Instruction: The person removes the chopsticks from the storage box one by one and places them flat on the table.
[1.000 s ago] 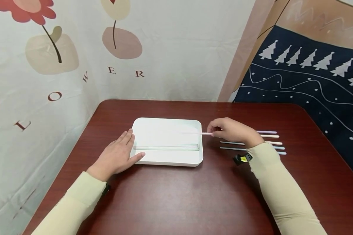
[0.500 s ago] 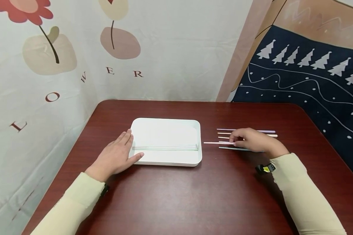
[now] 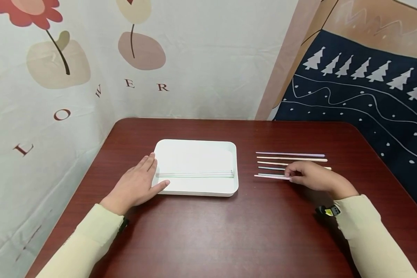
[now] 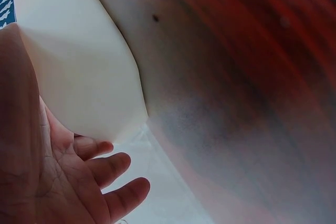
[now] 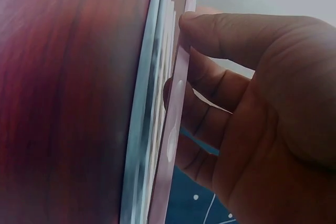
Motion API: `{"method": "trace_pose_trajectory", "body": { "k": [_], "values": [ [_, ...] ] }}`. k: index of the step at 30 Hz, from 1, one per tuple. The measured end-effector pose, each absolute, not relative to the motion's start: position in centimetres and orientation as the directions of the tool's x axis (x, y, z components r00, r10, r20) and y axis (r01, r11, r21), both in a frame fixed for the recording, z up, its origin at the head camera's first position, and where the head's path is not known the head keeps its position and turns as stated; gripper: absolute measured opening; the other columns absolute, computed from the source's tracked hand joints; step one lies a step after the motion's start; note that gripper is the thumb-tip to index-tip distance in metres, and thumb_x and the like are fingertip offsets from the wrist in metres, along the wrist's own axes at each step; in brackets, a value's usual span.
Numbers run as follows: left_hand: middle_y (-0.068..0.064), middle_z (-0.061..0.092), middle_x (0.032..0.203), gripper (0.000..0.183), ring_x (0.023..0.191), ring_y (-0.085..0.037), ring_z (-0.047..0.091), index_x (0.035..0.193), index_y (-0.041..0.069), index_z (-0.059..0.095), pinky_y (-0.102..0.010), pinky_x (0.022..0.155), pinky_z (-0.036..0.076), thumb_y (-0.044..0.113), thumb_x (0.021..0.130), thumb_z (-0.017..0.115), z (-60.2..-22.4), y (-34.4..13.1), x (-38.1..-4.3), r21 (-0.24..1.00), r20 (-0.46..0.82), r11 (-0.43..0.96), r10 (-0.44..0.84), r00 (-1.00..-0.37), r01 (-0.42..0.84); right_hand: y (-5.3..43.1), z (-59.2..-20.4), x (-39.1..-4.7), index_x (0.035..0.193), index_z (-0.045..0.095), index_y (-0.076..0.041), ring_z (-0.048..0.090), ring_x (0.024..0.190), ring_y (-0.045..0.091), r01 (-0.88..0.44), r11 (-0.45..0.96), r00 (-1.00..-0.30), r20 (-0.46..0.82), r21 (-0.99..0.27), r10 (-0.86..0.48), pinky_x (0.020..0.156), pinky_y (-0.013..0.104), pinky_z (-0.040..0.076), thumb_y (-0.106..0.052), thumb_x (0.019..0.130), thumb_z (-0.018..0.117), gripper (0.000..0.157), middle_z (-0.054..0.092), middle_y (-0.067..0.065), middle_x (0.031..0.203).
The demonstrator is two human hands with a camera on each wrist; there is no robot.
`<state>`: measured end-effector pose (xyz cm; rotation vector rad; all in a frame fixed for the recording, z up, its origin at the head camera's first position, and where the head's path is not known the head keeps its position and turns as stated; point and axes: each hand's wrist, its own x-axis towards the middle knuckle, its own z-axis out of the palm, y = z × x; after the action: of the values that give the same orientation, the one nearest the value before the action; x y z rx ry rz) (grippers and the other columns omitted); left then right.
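Fingers [image 5: 212,121] round pink stick [image 5: 176,103] — sticks [image 5: 139,98] alongside

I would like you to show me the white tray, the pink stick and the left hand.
White tray [image 3: 194,158], head view: bare inside surface.
Pink stick [image 5: 177,98], right wrist view: middle of its visible shaft.
Left hand [image 3: 135,186], head view: back of the hand.

1. The right hand [image 3: 311,175] has moved rightward and toward the person, away from the white tray [image 3: 194,154].
2. The pink chopstick [image 5: 174,106] pinched in its fingers overlapped the tray's right edge in the head view a second ago; now its tip is clear of it, just beside the nearest blue chopstick [image 5: 140,93].
3. The purple chopstick [image 3: 290,154] and beige chopstick [image 3: 292,158], partly hidden by the hand before, now show whole.
4. The right sleeve [image 3: 368,227] has shifted right too.
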<state>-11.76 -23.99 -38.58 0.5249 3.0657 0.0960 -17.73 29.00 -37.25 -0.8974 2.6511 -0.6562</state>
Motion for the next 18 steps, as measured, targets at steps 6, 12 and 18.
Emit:
{"method": "trace_pose_trajectory", "body": {
  "k": [6,12,18],
  "values": [
    [-0.029,0.021,0.159,0.091,0.145,-0.044,0.023,0.147,-0.014,0.032,-0.054,0.114,0.027,0.063,0.099,0.039,-38.5,-24.0,-11.6,0.066,-0.025,0.942,0.33,-0.944,0.328,29.8,-37.3,-17.4,0.091,0.066,-0.02,0.052,0.081,0.011,-0.532,0.716,-0.773,-0.084,-0.453,-0.628,0.073,0.032,0.047,0.0,0.092,0.066,0.02,0.058,-0.009,0.089],
    [-0.029,0.022,0.158,0.09,0.145,-0.044,0.024,0.147,-0.014,0.033,-0.054,0.115,0.027,0.062,0.099,0.041,-38.5,-24.0,-11.6,0.061,-0.017,0.941,0.333,-0.943,0.332,30.6,-37.4,-17.4,0.092,0.066,-0.021,0.052,0.081,0.012,-0.513,0.751,-0.791,-0.11,-0.416,-0.602,0.073,0.034,0.047,0.001,0.091,0.066,0.021,0.058,-0.009,0.089],
    [-0.03,0.022,0.158,0.091,0.144,-0.045,0.024,0.147,-0.015,0.033,-0.055,0.114,0.028,0.063,0.1,0.039,-38.5,-24.0,-11.6,0.06,-0.023,0.941,0.333,-0.942,0.332,30.9,-37.6,-17.3,0.092,0.066,-0.021,0.052,0.081,0.011,-0.531,0.743,-0.782,-0.101,-0.408,-0.615,0.071,0.033,0.047,0.002,0.091,0.066,0.022,0.06,-0.007,0.091]
  ]
}}
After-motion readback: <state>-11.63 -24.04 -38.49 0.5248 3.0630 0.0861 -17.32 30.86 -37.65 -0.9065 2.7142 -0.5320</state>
